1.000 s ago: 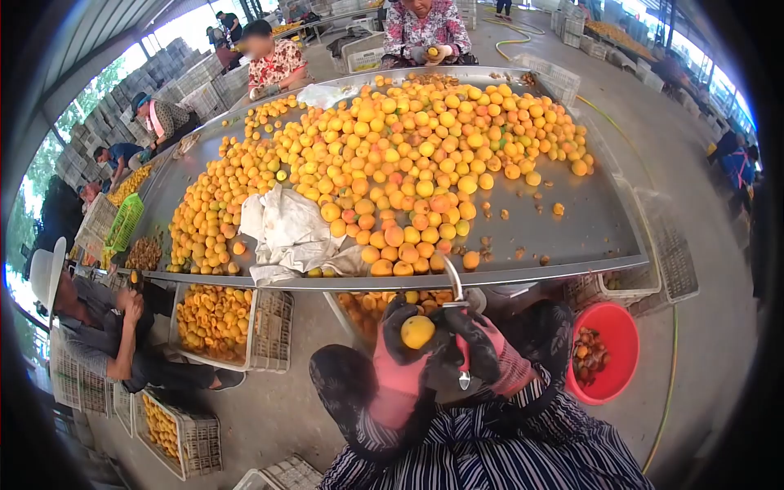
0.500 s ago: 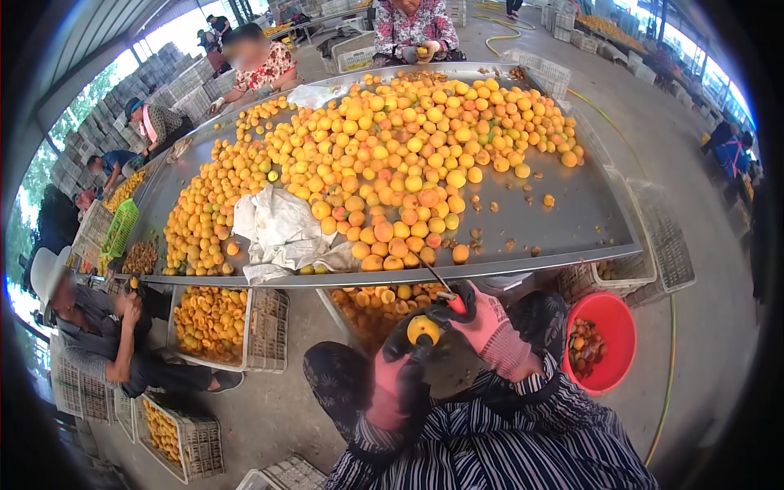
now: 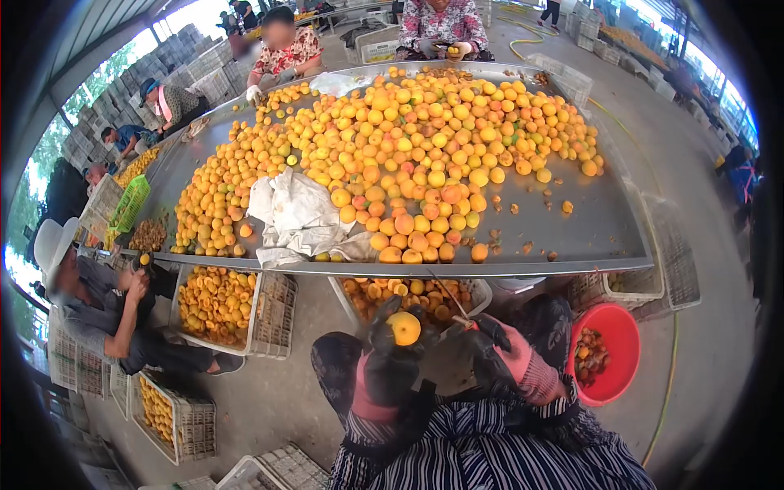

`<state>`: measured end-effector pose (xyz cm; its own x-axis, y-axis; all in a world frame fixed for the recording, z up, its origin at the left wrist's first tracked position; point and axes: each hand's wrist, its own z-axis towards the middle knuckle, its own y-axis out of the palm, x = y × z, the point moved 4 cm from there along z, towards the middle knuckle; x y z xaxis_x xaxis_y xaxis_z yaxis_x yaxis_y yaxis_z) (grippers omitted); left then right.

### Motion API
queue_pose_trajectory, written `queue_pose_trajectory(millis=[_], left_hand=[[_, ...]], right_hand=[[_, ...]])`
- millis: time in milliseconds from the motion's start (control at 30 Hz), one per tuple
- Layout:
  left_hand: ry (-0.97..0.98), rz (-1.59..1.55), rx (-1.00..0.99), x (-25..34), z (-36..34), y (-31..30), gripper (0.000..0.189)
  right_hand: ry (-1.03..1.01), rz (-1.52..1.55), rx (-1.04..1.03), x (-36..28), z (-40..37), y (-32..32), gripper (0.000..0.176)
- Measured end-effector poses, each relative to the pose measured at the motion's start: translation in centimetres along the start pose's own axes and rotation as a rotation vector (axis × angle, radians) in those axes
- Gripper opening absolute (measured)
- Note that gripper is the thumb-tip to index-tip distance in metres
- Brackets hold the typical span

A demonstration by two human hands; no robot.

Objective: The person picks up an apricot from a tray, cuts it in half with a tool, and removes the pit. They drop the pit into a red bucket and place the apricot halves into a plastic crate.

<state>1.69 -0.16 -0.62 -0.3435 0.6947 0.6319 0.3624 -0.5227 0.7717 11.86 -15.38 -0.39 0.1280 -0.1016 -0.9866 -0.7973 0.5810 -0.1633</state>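
My left hand (image 3: 387,366), in a pink and black work glove, holds a yellow-orange apricot (image 3: 404,328) over my lap. Gloved the same way, my right hand (image 3: 508,353) is closed around a thin knife (image 3: 454,299). Its narrow blade points up and left, toward the table edge, apart from the fruit; my fingers hide most of the handle. Just beyond my hands, partly under the table, a crate holds opened apricot halves (image 3: 384,296). A large heap of whole apricots (image 3: 441,147) covers much of the metal table (image 3: 572,233).
A red basin (image 3: 625,351) with pits and scraps stands right of my knee. A whitish cloth (image 3: 290,216) lies on the table. Left, a person in a hat (image 3: 98,314) sits beside a crate of fruit halves (image 3: 273,318). Other people work around the table; a yellow hose (image 3: 671,384) runs along the floor.
My left hand has moved slightly left with the apricot, away from my right hand. The knife has turned, and its red handle shows less. The whole view has shifted a little.
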Motion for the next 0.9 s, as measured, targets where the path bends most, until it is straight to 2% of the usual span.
queue_pose_trajectory(millis=[67,100,133,167,233,300,433,500,667,700,733,767,833,900], left_hand=[[-0.009,-0.033,0.015,0.2,0.0,-0.4,0.062],[0.032,0.126,0.026,0.4,-0.1,-0.5,0.063],[0.07,0.285,0.039,0.7,-0.3,-0.7,0.064],[0.071,0.281,0.045,0.6,-0.3,-1.1,0.064],[0.028,0.01,-0.098,0.2,-0.3,-1.5,0.066],[0.017,0.038,-0.078,0.6,-0.5,-1.3,0.067],[0.007,0.104,-0.038,0.9,-0.6,-1.7,0.07],[0.014,0.092,-0.027,1.0,-0.7,-1.7,0.07],[0.006,0.105,0.011,1.4,-0.7,-1.9,0.068],[-0.005,0.145,0.034,1.8,-1.0,-1.1,0.06],[-0.005,0.183,0.055,1.9,-1.1,-0.7,0.052],[-0.001,0.184,0.051,1.8,-0.9,-0.7,0.052],[0.032,0.042,-0.023,1.1,-0.5,-0.7,0.049],[0.024,0.025,-0.024,0.2,-0.4,-0.8,0.048]], right_hand=[[0.032,0.402,-0.104,0.3,0.4,1.7,0.04],[0.034,0.399,-0.11,0.2,0.4,1.9,0.04],[0.013,0.252,-0.167,-0.1,0.1,2.2,0.04],[-0.007,0.105,-0.223,-0.7,0.0,2.6,0.04],[0.02,0.018,-0.268,-1.5,0.1,3.2,0.038],[-0.116,-0.084,-0.227,-2.1,0.1,3.4,0.036],[-0.056,-0.086,-0.251,-2.3,0.1,3.6,0.036],[-0.117,-0.143,-0.199,-3.3,0.0,3.6,0.038],[-0.105,-0.232,-0.191,-4.0,0.2,3.9,0.04],[-0.08,-0.273,-0.193,-3.7,0.0,4.0,0.039],[-0.105,-0.163,-0.147,-3.5,0.0,4.1,0.039],[-0.111,-0.165,-0.146,-2.7,0.3,3.9,0.039],[-0.043,-0.052,-0.269,-1.3,1.0,3.8,0.039],[-0.037,-0.119,-0.274,-1.6,1.3,3.8,0.037]])
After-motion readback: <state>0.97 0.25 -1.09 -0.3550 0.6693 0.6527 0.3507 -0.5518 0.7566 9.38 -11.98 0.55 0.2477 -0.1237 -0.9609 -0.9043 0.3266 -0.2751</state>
